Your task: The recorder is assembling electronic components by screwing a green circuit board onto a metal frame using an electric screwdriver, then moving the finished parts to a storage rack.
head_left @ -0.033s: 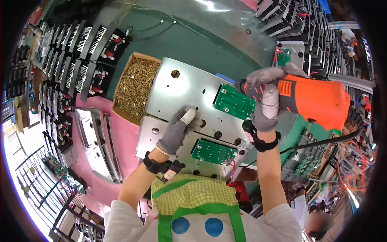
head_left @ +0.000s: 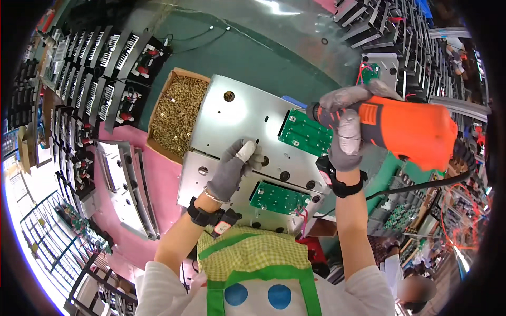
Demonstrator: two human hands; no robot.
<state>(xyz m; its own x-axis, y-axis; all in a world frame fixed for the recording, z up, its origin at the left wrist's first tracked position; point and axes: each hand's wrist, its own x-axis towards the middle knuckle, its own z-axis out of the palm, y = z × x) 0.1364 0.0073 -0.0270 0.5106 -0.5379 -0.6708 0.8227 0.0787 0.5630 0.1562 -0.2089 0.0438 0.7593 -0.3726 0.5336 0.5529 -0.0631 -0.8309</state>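
My right hand (head_left: 349,124), in a grey glove with pale fingertips, is wrapped round an orange and black corded power screwdriver (head_left: 408,131). The tool lies sideways, its black nose pointing left over a green circuit board (head_left: 303,131). My gloved left hand (head_left: 237,166) is closed, thumb and fingers together above the silver metal panel (head_left: 237,116). Whatever its fingers may hold is hidden. A second green circuit board (head_left: 278,197) sits on the nearer metal panel (head_left: 197,181), just right of my left wrist.
A cardboard box of small brass-coloured screws (head_left: 176,113) stands left of the panels. Bent metal plates (head_left: 126,184) lie on the pink surface further left. Rows of black assemblies (head_left: 113,68) fill the far left. The tool's black cable (head_left: 421,187) runs at right.
My right hand and the power screwdriver have shifted slightly left. My left hand has stayed in place.
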